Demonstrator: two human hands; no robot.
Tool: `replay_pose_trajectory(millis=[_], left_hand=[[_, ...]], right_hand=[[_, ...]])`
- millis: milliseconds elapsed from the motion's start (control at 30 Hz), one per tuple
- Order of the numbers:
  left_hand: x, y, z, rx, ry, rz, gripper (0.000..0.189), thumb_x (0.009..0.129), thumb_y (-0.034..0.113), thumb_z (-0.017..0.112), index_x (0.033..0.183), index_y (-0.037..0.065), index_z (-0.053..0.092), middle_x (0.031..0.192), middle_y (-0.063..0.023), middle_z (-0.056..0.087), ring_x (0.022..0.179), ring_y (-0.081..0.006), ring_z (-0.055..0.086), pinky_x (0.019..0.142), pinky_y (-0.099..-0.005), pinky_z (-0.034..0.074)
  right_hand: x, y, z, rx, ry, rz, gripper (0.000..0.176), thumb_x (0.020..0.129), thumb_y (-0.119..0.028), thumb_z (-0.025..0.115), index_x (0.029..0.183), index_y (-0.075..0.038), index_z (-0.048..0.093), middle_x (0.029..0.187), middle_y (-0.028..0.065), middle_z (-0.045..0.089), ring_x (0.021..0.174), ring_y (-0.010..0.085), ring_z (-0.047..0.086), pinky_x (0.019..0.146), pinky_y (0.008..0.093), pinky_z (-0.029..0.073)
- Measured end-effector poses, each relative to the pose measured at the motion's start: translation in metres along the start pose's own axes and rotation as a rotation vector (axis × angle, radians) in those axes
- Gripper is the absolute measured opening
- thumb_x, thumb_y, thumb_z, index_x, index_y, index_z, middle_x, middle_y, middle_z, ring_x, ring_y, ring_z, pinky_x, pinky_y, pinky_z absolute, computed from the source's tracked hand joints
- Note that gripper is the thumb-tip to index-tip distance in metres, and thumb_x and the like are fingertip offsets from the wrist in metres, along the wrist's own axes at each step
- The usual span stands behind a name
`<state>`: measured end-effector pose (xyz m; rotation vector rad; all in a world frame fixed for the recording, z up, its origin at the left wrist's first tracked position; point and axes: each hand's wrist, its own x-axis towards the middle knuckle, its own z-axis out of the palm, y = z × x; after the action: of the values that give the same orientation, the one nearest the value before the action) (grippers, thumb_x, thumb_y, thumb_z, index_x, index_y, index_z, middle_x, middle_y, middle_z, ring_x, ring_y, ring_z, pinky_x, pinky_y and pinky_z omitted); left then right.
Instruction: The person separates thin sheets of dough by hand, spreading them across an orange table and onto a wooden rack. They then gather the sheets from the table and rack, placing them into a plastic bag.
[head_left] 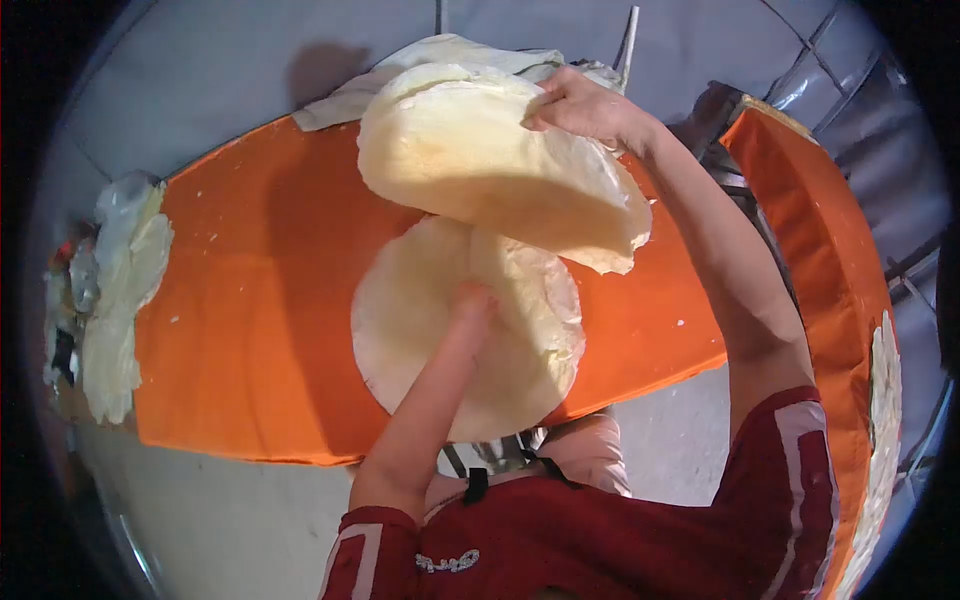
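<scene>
My right hand (pixel 578 106) is closed on the upper far edge of a large, pale yellow, thin round sheet (pixel 480 150), like a flatbread or papad. That sheet is raised and tilted, casting a shadow below it. Beneath and nearer to me lies a second pale round sheet (pixel 410 320), creased on its right side, on an orange-covered table (pixel 230 350). My left hand (pixel 474 300) rests on the middle of this lower sheet. Its fingers are blurred and partly turned away, so their grip does not show.
Whitish cloth (pixel 450 50) lies along the table's far edge, with a thin stick (pixel 628 45) beside it. Crumpled pale material (pixel 125 300) covers the left end. A second orange-covered surface (pixel 815 240) stands at the right, near my right arm. Tiled floor (pixel 240 50) surrounds the table.
</scene>
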<state>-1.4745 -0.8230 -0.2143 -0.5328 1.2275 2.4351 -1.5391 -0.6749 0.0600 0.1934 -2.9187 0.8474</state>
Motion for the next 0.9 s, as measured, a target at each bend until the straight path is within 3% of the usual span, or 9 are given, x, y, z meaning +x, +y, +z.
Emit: replay_pose_trajectory(millis=[200, 333, 400, 533, 600, 633, 700, 767, 900], left_hand=[[0.019, 0.027, 0.000, 0.099, 0.176, -0.314, 0.004, 0.066, 0.004, 0.049, 0.064, 0.007, 0.050, 0.053, -0.0077, 0.048, 0.037, -0.0186, 0.041, 0.034, -0.0281, 0.036], [0.029, 0.031, 0.005, 0.450, -0.005, -0.388, 0.007, 0.065, 0.006, 0.051, 0.072, 0.007, 0.052, 0.060, -0.0081, 0.050, 0.050, -0.0178, 0.048, 0.045, -0.0294, 0.042], [0.009, 0.028, 0.025, 0.373, -0.057, -0.208, 0.026, 0.067, 0.008, 0.047, 0.092, 0.006, 0.052, 0.083, -0.0113, 0.052, 0.078, -0.0194, 0.050, 0.067, -0.0353, 0.042], [-0.007, 0.011, 0.046, 0.707, -0.364, 0.020, 0.042, 0.073, 0.017, 0.044, 0.114, 0.007, 0.041, 0.107, -0.0141, 0.043, 0.100, -0.0223, 0.040, 0.083, -0.0396, 0.033], [-0.021, -0.008, 0.052, 1.805, -0.293, 0.711, 0.050, 0.077, 0.030, 0.042, 0.121, 0.008, 0.034, 0.119, -0.0169, 0.034, 0.107, -0.0270, 0.035, 0.087, -0.0409, 0.031], [-0.029, -0.013, 0.051, 1.800, -0.292, 0.702, 0.050, 0.077, 0.030, 0.042, 0.121, 0.008, 0.034, 0.119, -0.0169, 0.034, 0.107, -0.0270, 0.035, 0.087, -0.0409, 0.031], [-0.030, -0.022, 0.047, 1.812, -0.287, 0.713, 0.050, 0.076, 0.031, 0.043, 0.119, 0.008, 0.036, 0.118, -0.0171, 0.035, 0.107, -0.0278, 0.035, 0.087, -0.0415, 0.030], [-0.028, -0.031, 0.038, 1.830, -0.332, 0.670, 0.050, 0.075, 0.032, 0.044, 0.118, 0.007, 0.037, 0.117, -0.0172, 0.036, 0.107, -0.0287, 0.035, 0.088, -0.0420, 0.030], [-0.026, -0.043, 0.015, 1.763, -0.540, 0.460, 0.051, 0.073, 0.035, 0.046, 0.115, 0.006, 0.040, 0.115, -0.0175, 0.039, 0.108, -0.0304, 0.036, 0.089, -0.0432, 0.029]], right_hand=[[0.011, 0.012, -0.010, 0.014, -0.034, -0.020, 0.036, 0.063, -0.020, 0.060, 0.089, 0.005, 0.054, 0.087, 0.0145, 0.054, 0.082, 0.0202, 0.050, 0.073, 0.0284, 0.040], [0.014, 0.021, -0.005, 0.124, 0.065, 0.042, 0.035, 0.063, -0.020, 0.059, 0.088, 0.003, 0.055, 0.085, 0.0138, 0.055, 0.083, 0.0218, 0.050, 0.074, 0.0297, 0.039], [0.025, 0.021, -0.011, 0.040, -0.051, -0.025, 0.031, 0.063, -0.019, 0.056, 0.086, 0.002, 0.057, 0.085, 0.0131, 0.055, 0.086, 0.0200, 0.050, 0.073, 0.0292, 0.039], [0.014, -0.038, -0.051, -0.096, -0.139, -0.176, 0.026, 0.064, -0.014, 0.053, 0.083, 0.002, 0.057, 0.080, 0.0122, 0.057, 0.074, 0.0204, 0.053, 0.066, 0.0290, 0.041], [-0.014, -0.048, -0.040, -0.177, 0.088, -0.493, 0.021, 0.064, -0.012, 0.051, 0.080, 0.001, 0.057, 0.071, 0.0119, 0.056, 0.065, 0.0250, 0.054, 0.060, 0.0316, 0.042], [-0.029, -0.047, -0.031, -0.249, 0.264, -0.715, 0.018, 0.064, -0.010, 0.050, 0.077, 0.000, 0.056, 0.066, 0.0117, 0.055, 0.061, 0.0282, 0.053, 0.057, 0.0338, 0.042], [-0.067, -0.063, -0.012, -0.373, 0.027, -0.541, 0.010, 0.064, -0.008, 0.047, 0.071, -0.001, 0.051, 0.062, 0.0128, 0.052, 0.063, 0.0314, 0.052, 0.056, 0.0388, 0.041], [-0.105, -0.052, 0.033, -0.311, -0.059, -0.613, 0.005, 0.063, -0.005, 0.045, 0.067, -0.002, 0.045, 0.061, 0.0135, 0.050, 0.062, 0.0317, 0.052, 0.055, 0.0416, 0.039], [-0.109, 0.016, 0.139, -0.228, -0.528, -0.434, 0.014, 0.063, -0.012, 0.051, 0.073, -0.002, 0.053, 0.063, 0.0154, 0.053, 0.058, 0.0300, 0.053, 0.055, 0.0378, 0.040]])
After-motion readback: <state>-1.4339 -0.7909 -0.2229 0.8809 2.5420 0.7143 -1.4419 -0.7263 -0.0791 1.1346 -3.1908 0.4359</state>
